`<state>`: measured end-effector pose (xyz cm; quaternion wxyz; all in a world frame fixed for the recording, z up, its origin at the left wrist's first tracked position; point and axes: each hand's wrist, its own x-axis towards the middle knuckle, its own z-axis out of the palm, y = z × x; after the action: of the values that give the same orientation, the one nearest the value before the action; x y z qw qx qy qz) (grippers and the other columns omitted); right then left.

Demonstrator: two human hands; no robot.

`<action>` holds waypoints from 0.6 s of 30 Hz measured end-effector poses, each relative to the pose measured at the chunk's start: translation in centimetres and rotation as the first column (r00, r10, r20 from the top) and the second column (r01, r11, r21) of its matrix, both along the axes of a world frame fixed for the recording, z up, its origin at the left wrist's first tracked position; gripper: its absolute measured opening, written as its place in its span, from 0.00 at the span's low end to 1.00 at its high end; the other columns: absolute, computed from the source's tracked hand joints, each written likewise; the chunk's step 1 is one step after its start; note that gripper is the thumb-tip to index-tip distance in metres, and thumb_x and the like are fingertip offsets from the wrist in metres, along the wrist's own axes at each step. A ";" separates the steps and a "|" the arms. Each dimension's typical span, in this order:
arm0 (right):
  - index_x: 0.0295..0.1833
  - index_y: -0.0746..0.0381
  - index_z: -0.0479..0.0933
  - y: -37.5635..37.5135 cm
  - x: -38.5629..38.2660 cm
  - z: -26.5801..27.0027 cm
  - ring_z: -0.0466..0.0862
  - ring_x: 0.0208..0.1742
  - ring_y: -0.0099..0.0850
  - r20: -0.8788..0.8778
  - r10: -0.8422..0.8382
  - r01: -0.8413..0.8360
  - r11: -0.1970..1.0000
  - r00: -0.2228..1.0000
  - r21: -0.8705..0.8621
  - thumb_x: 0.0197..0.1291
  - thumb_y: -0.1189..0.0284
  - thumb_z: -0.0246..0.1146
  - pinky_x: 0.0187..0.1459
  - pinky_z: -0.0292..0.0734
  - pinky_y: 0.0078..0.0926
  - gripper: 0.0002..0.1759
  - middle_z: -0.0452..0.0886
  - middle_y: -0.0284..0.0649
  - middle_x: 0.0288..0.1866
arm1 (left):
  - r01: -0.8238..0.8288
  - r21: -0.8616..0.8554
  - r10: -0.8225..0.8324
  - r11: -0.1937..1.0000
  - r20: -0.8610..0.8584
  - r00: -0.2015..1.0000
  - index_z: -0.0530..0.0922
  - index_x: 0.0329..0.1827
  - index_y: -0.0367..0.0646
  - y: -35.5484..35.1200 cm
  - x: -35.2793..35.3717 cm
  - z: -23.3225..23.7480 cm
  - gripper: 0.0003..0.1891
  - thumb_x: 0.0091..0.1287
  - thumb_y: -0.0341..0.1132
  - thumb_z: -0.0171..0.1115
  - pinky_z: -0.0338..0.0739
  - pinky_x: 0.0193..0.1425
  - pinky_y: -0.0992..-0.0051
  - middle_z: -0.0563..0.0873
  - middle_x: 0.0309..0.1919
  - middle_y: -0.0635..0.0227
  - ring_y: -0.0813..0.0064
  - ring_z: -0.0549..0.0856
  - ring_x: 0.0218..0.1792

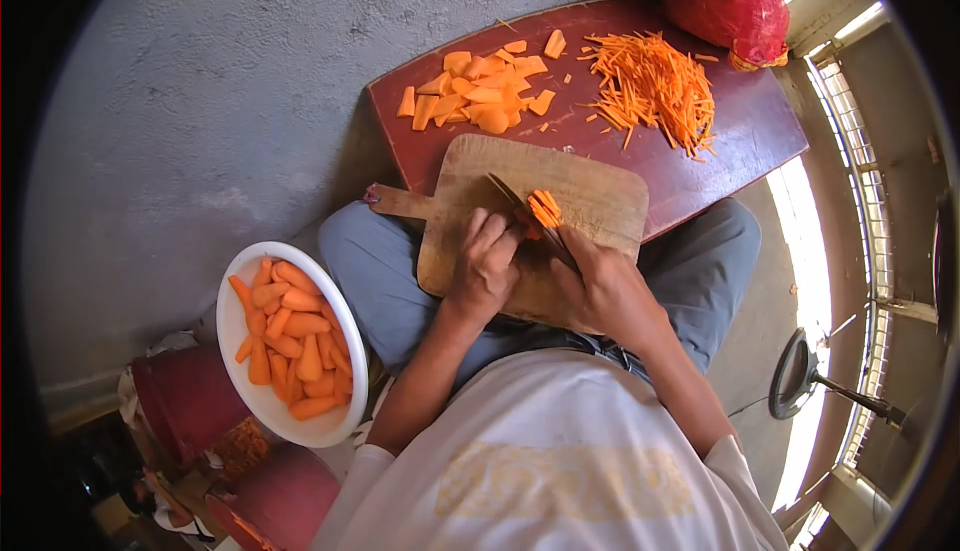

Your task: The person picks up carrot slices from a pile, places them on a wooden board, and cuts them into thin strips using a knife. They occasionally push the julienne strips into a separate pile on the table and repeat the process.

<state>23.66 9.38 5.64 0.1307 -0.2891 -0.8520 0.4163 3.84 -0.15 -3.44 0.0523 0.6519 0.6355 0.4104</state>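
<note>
A wooden cutting board (465, 176) with a handle at its left rests across the lap. My right hand (608, 286) is closed around a knife (512, 193), whose blade points up and left over the board. Cut carrot sticks (545, 208) lie against the blade's right side. Just left of the blade, my left hand (486, 266) has its fingers curled down at the board; the carrot piece under the fingertips is mostly hidden. Beyond the board, carrot slices (485, 91) and a heap of thin carrot strips (655, 91) lie on a red table (740, 151).
A white basin (232, 351) of peeled carrots (310, 351) stands at the left, near the left knee. Red containers (185, 401) are at the lower left. A red sack (725, 1) sits at the table's far right corner. A grey wall (220, 101) borders the left side.
</note>
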 end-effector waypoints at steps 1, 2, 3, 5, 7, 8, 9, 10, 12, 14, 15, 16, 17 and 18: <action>0.65 0.70 0.77 0.1 -0.4 -0.2 0.89 0.41 0.68 -0.020 -0.006 0.007 1.000 1.000 0.018 0.78 0.72 0.67 0.44 0.83 0.63 0.18 0.87 0.66 0.37 | 0.002 -0.008 -0.002 1.000 0.002 1.000 0.90 0.58 0.35 -0.1 0.0 0.1 0.25 0.56 0.17 0.64 0.81 0.59 0.52 0.86 0.48 0.54 0.47 0.82 0.51; 0.65 0.70 0.77 0.0 -0.3 0.2 0.89 0.41 0.68 -0.015 -0.009 0.009 1.000 1.000 -0.010 0.78 0.72 0.67 0.44 0.83 0.63 0.18 0.87 0.66 0.37 | -0.005 0.011 0.005 1.000 -0.002 1.000 0.90 0.59 0.35 -0.1 0.1 0.0 0.25 0.56 0.17 0.64 0.81 0.58 0.51 0.85 0.47 0.54 0.47 0.81 0.50; 0.64 0.70 0.77 0.1 -0.2 0.8 0.89 0.41 0.68 -0.009 -0.012 0.011 0.999 1.000 -0.035 0.78 0.71 0.67 0.44 0.83 0.63 0.17 0.87 0.66 0.37 | -0.013 0.032 0.013 0.999 -0.006 1.000 0.90 0.59 0.35 0.1 0.2 -0.1 0.25 0.56 0.17 0.64 0.80 0.58 0.51 0.85 0.47 0.54 0.47 0.81 0.50; 0.63 0.70 0.77 -0.2 0.2 1.1 0.89 0.41 0.69 0.009 -0.007 0.007 0.998 1.000 -0.063 0.78 0.71 0.68 0.43 0.83 0.63 0.17 0.88 0.66 0.37 | -0.031 0.050 0.032 0.998 -0.020 0.999 0.90 0.60 0.35 0.1 0.2 -0.5 0.25 0.57 0.18 0.65 0.80 0.57 0.50 0.85 0.47 0.54 0.47 0.81 0.49; 0.62 0.70 0.76 -0.8 0.6 0.8 0.89 0.41 0.69 0.025 -0.009 0.011 0.998 1.000 -0.063 0.78 0.71 0.68 0.43 0.83 0.63 0.16 0.88 0.66 0.37 | -0.036 0.047 0.038 0.998 -0.047 0.998 0.89 0.61 0.35 0.0 0.2 -0.6 0.25 0.58 0.18 0.66 0.79 0.57 0.50 0.86 0.48 0.54 0.46 0.81 0.49; 0.62 0.69 0.77 -0.6 0.3 0.3 0.89 0.41 0.69 0.016 -0.005 0.005 1.000 1.000 -0.029 0.78 0.71 0.68 0.43 0.84 0.63 0.16 0.88 0.66 0.37 | -0.035 0.035 0.036 0.999 -0.038 0.999 0.89 0.62 0.36 -0.1 0.3 -0.5 0.25 0.58 0.19 0.66 0.79 0.57 0.50 0.86 0.49 0.54 0.46 0.81 0.49; 0.62 0.69 0.77 -0.2 -0.5 -0.3 0.89 0.40 0.68 0.004 -0.003 0.003 1.000 1.000 0.005 0.78 0.70 0.68 0.43 0.84 0.63 0.16 0.88 0.65 0.37 | -0.030 0.023 0.031 0.999 -0.033 0.999 0.89 0.63 0.36 -0.1 0.3 -0.3 0.25 0.59 0.19 0.66 0.79 0.58 0.50 0.86 0.49 0.54 0.46 0.81 0.50; 0.62 0.69 0.77 -0.1 -0.9 -0.7 0.89 0.40 0.68 -0.012 -0.003 0.003 0.999 1.000 0.040 0.78 0.70 0.68 0.43 0.84 0.63 0.16 0.88 0.65 0.37 | -0.024 0.013 0.025 1.000 -0.032 0.999 0.89 0.64 0.36 -0.1 0.3 -0.1 0.25 0.60 0.20 0.67 0.79 0.59 0.50 0.86 0.50 0.54 0.46 0.81 0.50; 0.63 0.68 0.77 -0.2 -0.7 -0.5 0.89 0.39 0.68 -0.014 0.012 -0.011 0.999 1.000 0.044 0.78 0.71 0.68 0.43 0.84 0.63 0.17 0.88 0.64 0.37 | -0.032 0.018 0.033 0.999 -0.040 0.999 0.89 0.63 0.36 -0.3 0.2 -0.1 0.24 0.61 0.20 0.67 0.79 0.59 0.50 0.87 0.51 0.54 0.46 0.82 0.50; 0.66 0.68 0.77 -0.4 -0.3 0.2 0.90 0.40 0.68 0.001 0.014 -0.014 1.000 1.000 0.014 0.78 0.71 0.68 0.44 0.84 0.63 0.18 0.88 0.65 0.38 | -0.041 0.031 0.042 0.999 -0.028 0.999 0.89 0.62 0.36 -0.3 0.1 -0.4 0.23 0.61 0.21 0.67 0.79 0.60 0.50 0.88 0.51 0.54 0.46 0.82 0.51; 0.68 0.69 0.78 -0.8 0.3 1.1 0.90 0.42 0.68 0.018 0.006 -0.006 1.000 1.000 -0.018 0.78 0.70 0.69 0.44 0.84 0.62 0.20 0.88 0.66 0.40 | -0.042 0.039 0.043 0.998 -0.012 0.999 0.89 0.62 0.36 -0.2 0.2 -0.4 0.23 0.61 0.21 0.67 0.79 0.60 0.50 0.88 0.52 0.54 0.46 0.82 0.51; 0.69 0.69 0.78 -1.1 0.6 1.6 0.90 0.43 0.68 0.037 -0.002 0.004 0.999 0.999 -0.053 0.77 0.70 0.69 0.45 0.84 0.62 0.22 0.88 0.67 0.42 | -0.043 0.045 0.043 0.998 0.005 0.999 0.89 0.62 0.36 -0.1 0.2 -0.4 0.23 0.61 0.21 0.68 0.79 0.60 0.50 0.88 0.52 0.54 0.46 0.82 0.51; 0.70 0.69 0.78 -1.3 0.5 1.3 0.90 0.43 0.68 0.065 -0.015 0.020 0.997 0.998 -0.077 0.77 0.71 0.69 0.45 0.84 0.62 0.21 0.89 0.67 0.42 | -0.047 0.044 0.048 0.998 -0.009 0.999 0.90 0.61 0.36 -0.1 0.2 -0.4 0.22 0.61 0.21 0.68 0.79 0.60 0.50 0.88 0.52 0.54 0.47 0.82 0.51; 0.70 0.69 0.78 -1.2 0.1 0.7 0.90 0.43 0.67 0.070 -0.009 0.012 0.999 0.998 -0.048 0.77 0.71 0.69 0.45 0.84 0.61 0.22 0.89 0.66 0.42 | -0.047 0.041 0.048 0.998 -0.023 0.999 0.90 0.61 0.36 -0.1 0.3 0.0 0.22 0.61 0.21 0.68 0.79 0.59 0.50 0.88 0.52 0.54 0.47 0.83 0.51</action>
<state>23.74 8.16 6.36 0.0960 -0.3111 -0.8442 0.4259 4.10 -0.26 -3.43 0.0216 0.6423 0.6431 0.4165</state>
